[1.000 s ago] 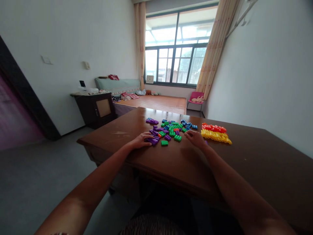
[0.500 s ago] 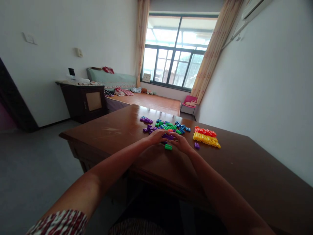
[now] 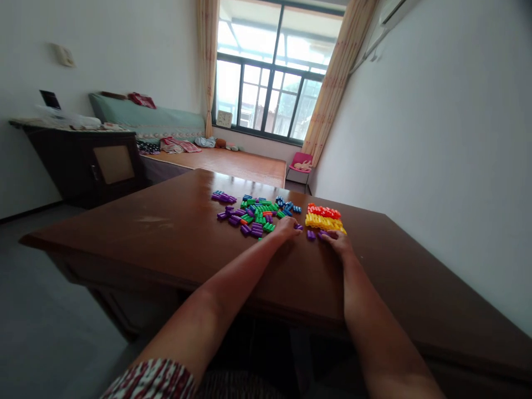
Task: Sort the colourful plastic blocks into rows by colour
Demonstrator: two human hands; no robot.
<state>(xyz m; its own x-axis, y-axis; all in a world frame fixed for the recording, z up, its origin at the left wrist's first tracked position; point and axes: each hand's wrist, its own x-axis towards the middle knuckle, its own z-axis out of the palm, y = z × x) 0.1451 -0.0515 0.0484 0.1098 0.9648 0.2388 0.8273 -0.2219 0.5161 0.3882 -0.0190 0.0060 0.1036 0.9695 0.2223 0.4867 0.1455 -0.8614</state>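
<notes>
My right hand (image 3: 338, 241) pinches a purple plastic block (image 3: 322, 235) at the table top, just in front of the yellow row (image 3: 325, 223). Beside it lies another purple block (image 3: 311, 235). To the left, my left hand (image 3: 287, 226) has its fingers closed around a further purple block (image 3: 298, 227), which sticks out past the fingertips. Behind the yellow row is a row of red blocks (image 3: 324, 211). Left of my hands spreads a loose pile of green blocks (image 3: 265, 208), purple blocks (image 3: 233, 217) and blue blocks (image 3: 286, 204), with a few orange ones among them.
The brown wooden table (image 3: 166, 244) has its left corner and front edge in view. Beyond it stand a low bed (image 3: 233, 160), a pink chair (image 3: 300, 160) and a dark cabinet (image 3: 78, 160). A window is at the back.
Both hands have moved from the pile toward the yellow row and apart from each other. The right hand has carried a purple block beside the single one there. The view has turned right.
</notes>
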